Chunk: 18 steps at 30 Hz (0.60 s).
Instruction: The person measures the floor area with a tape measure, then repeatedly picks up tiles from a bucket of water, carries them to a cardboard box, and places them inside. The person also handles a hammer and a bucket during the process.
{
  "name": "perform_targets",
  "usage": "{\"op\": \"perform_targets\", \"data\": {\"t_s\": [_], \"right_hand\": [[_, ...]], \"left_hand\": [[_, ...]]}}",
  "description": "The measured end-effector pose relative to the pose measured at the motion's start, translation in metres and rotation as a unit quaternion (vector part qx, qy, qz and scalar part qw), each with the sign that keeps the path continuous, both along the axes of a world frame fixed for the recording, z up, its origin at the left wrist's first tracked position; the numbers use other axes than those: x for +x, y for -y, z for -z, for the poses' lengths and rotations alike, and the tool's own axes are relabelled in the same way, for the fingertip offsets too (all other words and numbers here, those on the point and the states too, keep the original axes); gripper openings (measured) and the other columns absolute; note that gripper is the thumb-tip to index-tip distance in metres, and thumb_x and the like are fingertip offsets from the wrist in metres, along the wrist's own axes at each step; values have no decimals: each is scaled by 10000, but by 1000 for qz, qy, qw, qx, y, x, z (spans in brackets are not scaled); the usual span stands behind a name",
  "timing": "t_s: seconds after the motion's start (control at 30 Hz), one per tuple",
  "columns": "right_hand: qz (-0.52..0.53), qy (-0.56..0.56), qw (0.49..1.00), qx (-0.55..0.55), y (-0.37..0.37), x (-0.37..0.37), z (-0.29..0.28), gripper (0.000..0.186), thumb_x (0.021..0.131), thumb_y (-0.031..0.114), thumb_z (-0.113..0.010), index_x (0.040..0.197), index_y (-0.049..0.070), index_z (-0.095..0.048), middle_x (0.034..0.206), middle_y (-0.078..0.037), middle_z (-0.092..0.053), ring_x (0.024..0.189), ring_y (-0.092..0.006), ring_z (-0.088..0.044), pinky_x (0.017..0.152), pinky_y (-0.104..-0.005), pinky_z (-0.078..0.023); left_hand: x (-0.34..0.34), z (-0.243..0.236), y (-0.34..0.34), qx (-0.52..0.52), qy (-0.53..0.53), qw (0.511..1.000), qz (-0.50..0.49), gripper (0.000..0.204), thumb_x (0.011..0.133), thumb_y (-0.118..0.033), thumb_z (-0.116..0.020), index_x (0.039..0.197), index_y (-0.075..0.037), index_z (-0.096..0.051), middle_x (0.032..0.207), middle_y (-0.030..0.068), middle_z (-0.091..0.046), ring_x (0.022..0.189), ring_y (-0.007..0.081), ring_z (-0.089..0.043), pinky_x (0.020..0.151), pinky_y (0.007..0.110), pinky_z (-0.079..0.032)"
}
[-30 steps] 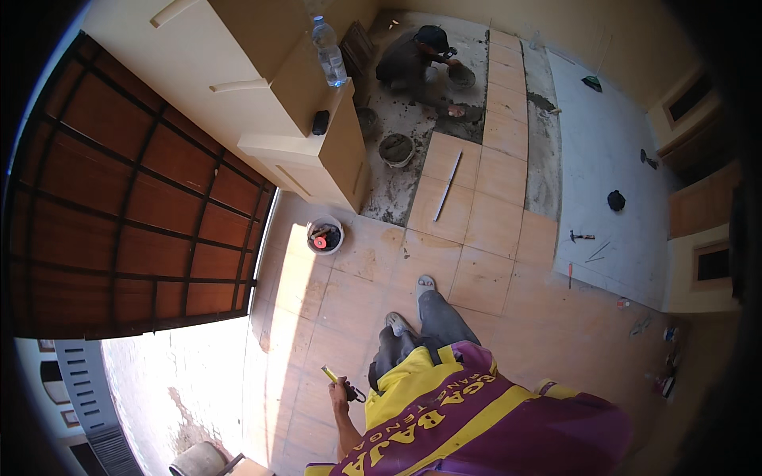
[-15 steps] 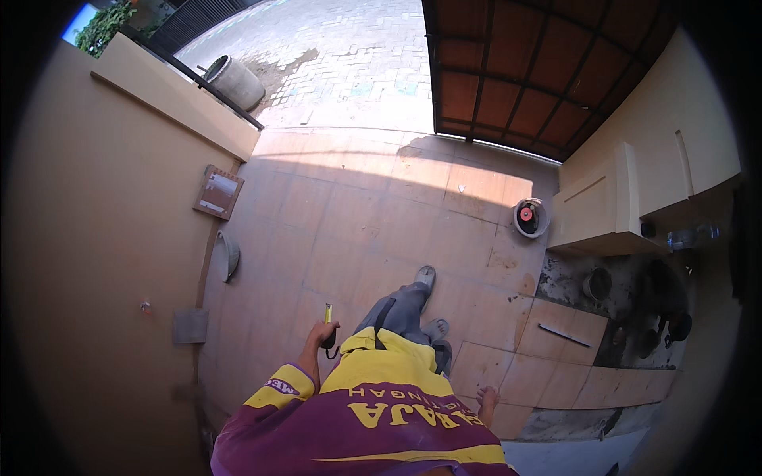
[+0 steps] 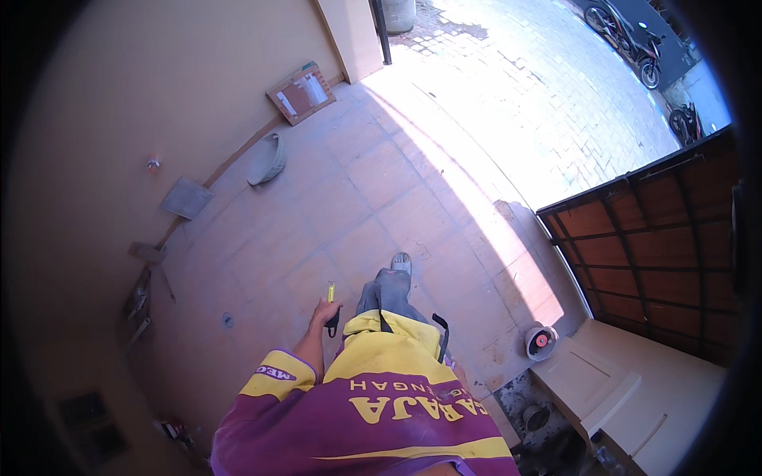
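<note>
My left hand [image 3: 324,310] is closed round a tape measure [image 3: 332,320], dark-bodied with a short yellow blade [image 3: 331,291] sticking up from it. It hangs beside my purple and yellow shirt [image 3: 381,420], left of my grey trousers. A shoed foot [image 3: 401,263] shows below them on peach floor tiles [image 3: 373,202]. My right hand [image 3: 456,370] is almost wholly behind my body at the right side, so its fingers are hidden.
A cardboard box [image 3: 302,95], curved grey basin [image 3: 267,166] and grey slab [image 3: 187,198] lie along the left wall. A bucket [image 3: 542,344] with a red item stands right, near a brown gate [image 3: 639,254] and cream pillar [image 3: 611,397]. Motorbikes [image 3: 627,44] are parked outside.
My view has swung from the co-worker and half-tiled floor toward the left wall, open gateway and street. The tape measure stays in my left hand; my right hand has become mostly hidden.
</note>
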State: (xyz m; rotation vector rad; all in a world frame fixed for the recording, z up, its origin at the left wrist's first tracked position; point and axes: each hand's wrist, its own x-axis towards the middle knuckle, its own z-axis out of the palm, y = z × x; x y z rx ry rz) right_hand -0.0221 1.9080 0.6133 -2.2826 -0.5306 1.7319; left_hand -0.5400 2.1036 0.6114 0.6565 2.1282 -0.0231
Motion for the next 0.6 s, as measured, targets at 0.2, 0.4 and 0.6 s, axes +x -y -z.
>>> {"op": "perform_targets", "data": {"t_s": [0.2,0.4,0.6], "right_hand": [[136,-142,980,15,-221,78,-45,570,1010,433,-500,1363,-6,-586,1264,-226,-667,1157,-295,-650,954,-447,-518],[101,-13,995,-14,-355,130,-71,446,987,294,-567,1319,-1,-601,1069,-160,-704,894,-234,-699,746,-374,-564],[-147,4,986,-80,-547,209,-25,414,979,250,-593,1308,0,-602,999,-136,-704,797,-209,-693,660,-343,-557]], "left_hand": [[60,-43,-193,49,44,998,-17,707,759,-428,-753,1256,24,-533,1009,141,-671,911,246,-658,788,377,-528],[97,-44,-348,113,72,988,-70,742,755,-433,-767,1288,18,-515,998,131,-674,904,230,-654,797,367,-528],[154,-32,-424,50,92,974,-203,642,780,-408,-763,1198,31,-550,943,107,-672,802,201,-649,722,349,-527]]}}
